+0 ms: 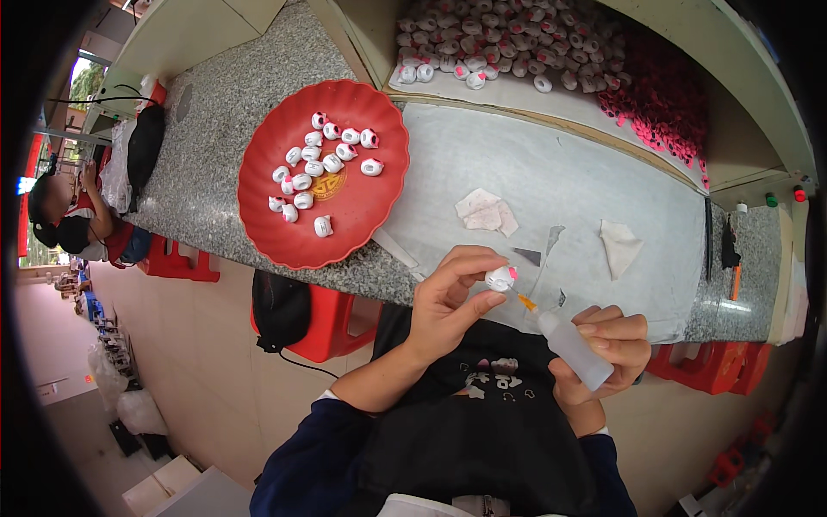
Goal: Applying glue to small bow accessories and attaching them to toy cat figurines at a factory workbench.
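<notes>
Between the thumb and fingers of my left hand [450, 297] is a small white cat-head figure [500, 277] with a pink mark on it. My right hand [610, 345] grips a translucent white squeeze bottle [575, 349], tilted, with an orange needle tip [527, 302]. That tip points at the figure and ends right beside it; whether they touch I cannot tell. Left of my hands, a red scalloped plate [258, 185] holds several similar white figures [332, 163], some with pink parts.
A pale sheet [551, 164] covers the worktop, bearing crumpled tissue [485, 212] and a folded cloth [620, 247]. Behind, a shelf holds a heap of white figures [517, 39] and many pink pieces [659, 95]. Red stools [327, 323] stand below the table edge. Another person [82, 215] sits far left.
</notes>
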Demonstrator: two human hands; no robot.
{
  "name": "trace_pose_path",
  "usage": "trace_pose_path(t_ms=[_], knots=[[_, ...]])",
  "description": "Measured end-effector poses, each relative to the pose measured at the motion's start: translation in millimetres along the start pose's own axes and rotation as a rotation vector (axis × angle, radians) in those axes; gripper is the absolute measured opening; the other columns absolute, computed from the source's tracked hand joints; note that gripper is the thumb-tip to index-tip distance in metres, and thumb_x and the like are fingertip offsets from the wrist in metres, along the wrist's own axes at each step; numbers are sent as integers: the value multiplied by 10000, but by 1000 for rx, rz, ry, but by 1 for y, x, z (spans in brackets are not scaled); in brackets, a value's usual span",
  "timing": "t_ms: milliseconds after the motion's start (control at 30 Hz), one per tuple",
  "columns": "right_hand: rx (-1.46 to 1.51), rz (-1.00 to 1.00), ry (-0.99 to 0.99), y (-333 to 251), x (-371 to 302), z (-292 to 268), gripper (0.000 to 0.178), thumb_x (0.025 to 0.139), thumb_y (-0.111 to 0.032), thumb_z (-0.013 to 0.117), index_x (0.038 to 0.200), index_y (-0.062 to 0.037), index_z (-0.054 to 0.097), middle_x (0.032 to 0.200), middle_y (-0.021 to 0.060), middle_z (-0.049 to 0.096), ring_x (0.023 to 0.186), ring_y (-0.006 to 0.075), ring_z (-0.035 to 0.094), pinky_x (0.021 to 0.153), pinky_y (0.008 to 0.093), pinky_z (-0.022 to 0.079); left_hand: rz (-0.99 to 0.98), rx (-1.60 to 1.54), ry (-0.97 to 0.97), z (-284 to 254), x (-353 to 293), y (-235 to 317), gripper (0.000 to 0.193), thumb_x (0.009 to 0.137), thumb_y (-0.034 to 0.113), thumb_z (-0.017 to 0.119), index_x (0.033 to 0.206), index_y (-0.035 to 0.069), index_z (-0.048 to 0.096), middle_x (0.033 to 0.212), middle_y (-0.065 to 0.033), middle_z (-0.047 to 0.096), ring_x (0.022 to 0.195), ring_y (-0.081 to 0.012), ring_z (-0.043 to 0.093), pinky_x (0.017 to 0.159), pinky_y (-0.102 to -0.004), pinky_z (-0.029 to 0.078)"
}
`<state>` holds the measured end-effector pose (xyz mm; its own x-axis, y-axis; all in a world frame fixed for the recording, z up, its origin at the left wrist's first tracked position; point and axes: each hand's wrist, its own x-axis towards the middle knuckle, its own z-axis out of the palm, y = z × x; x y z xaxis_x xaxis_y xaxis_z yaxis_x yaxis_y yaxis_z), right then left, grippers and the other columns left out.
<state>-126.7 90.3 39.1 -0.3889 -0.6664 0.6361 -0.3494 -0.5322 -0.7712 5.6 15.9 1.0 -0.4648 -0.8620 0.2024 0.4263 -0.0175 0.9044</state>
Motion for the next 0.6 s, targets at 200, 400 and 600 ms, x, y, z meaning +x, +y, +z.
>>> trace_pose_path(t_ms=[200,400,600], knots=[[-55,11,26,3,2,-3,421,606,-258,719,810,-79,396,746,50,428,531,107,427,490,220,393,-239,-289,50,5,3,2,330,717,3,548,1029,10,440,963,-114,483,876,-168,490,781,-300,387],[141,151,60,20,11,-18,350,642,-153,674,834,-52,400,795,75,433,634,133,456,523,250,424,-177,-319,187,-4,7,0,337,725,29,548,1041,39,432,980,-93,486,874,-179,510,771,-307,424],[187,620,-84,76,69,-57,270,686,7,498,938,-21,407,881,71,435,763,173,505,560,270,460,-97,-312,214,-16,15,4,314,719,-39,530,1010,11,421,990,-101,482,900,-171,499,792,-337,422]])
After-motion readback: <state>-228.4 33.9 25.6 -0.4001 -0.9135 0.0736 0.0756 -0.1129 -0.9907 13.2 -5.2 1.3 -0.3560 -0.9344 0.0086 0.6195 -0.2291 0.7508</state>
